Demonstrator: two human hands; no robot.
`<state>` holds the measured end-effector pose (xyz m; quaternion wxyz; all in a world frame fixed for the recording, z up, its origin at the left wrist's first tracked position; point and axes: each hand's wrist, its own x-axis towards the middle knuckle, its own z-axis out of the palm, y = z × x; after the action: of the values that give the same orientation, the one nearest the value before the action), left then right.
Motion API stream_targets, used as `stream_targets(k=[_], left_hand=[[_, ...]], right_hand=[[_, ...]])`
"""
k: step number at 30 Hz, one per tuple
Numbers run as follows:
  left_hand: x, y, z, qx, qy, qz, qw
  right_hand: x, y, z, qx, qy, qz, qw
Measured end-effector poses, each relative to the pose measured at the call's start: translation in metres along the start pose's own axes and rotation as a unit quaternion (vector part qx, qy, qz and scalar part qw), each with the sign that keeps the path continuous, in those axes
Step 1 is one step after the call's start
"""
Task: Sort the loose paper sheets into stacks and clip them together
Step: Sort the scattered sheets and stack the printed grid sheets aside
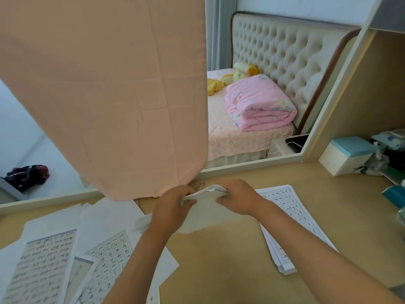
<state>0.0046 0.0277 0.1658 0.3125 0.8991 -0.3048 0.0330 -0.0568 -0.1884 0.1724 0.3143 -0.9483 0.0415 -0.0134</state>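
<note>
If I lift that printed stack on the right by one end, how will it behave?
Likely floppy: the printed stack is thin sheets, so it should droop. Its edges look fanned, no clip showing, so sheets may slide apart.

Single head-worn wide-angle view, facing forward and down, close over left hand (173, 208), right hand (240, 199), desk (219, 264)

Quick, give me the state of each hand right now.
Left hand: holds the paper stack at its left side.
Right hand: holds the same stack's right side.
</note>
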Motion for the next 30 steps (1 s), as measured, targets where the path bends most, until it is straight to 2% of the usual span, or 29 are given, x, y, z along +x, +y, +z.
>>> stream_targets(k=[3,5,7,8,10,12,14,17,20,25,30], left_hand=[[0.002,-0.010,-0.014,0.024,-0.085,-0.031,0.996],[-0.002,-0.031,-0.027,0.088,-0.160,-0.082,0.980],[-0.011,-0.055,-0.039,0.115,-0.174,-0.141,0.968],[-0.015,-0.067,-0.043,0.074,-0.146,-0.167,0.972],[-0.024,-0.079,-0.045,-0.091,-0.046,-0.214,0.971],[-0.029,-0.077,-0.038,-0.258,0.058,-0.250,0.931],[-0.035,-0.068,-0.021,-0.362,0.106,-0.276,0.884],[-0.053,-0.059,0.019,-0.386,0.116,-0.303,0.864],[-0.070,-0.061,0.048,-0.359,0.132,-0.325,0.865],[-0.069,-0.053,0.059,-0.356,0.227,-0.301,0.855],[-0.061,-0.056,0.060,-0.360,0.317,-0.319,0.817]], right_hand=[[0.002,0.016,0.015,0.086,0.026,0.034,0.995],[-0.002,0.028,0.017,0.157,0.052,0.067,0.984],[-0.011,0.039,0.016,0.229,0.054,0.117,0.965],[-0.016,0.045,0.017,0.259,0.054,0.137,0.955],[-0.023,0.057,0.021,0.310,0.067,0.169,0.933],[-0.029,0.062,0.030,0.371,0.079,0.193,0.905],[-0.035,0.067,0.042,0.389,0.082,0.216,0.892],[-0.044,0.077,0.063,0.382,0.051,0.221,0.896],[-0.050,0.088,0.076,0.388,0.042,0.231,0.891],[-0.046,0.092,0.089,0.394,0.058,0.215,0.891],[-0.041,0.089,0.093,0.398,0.099,0.210,0.888]])
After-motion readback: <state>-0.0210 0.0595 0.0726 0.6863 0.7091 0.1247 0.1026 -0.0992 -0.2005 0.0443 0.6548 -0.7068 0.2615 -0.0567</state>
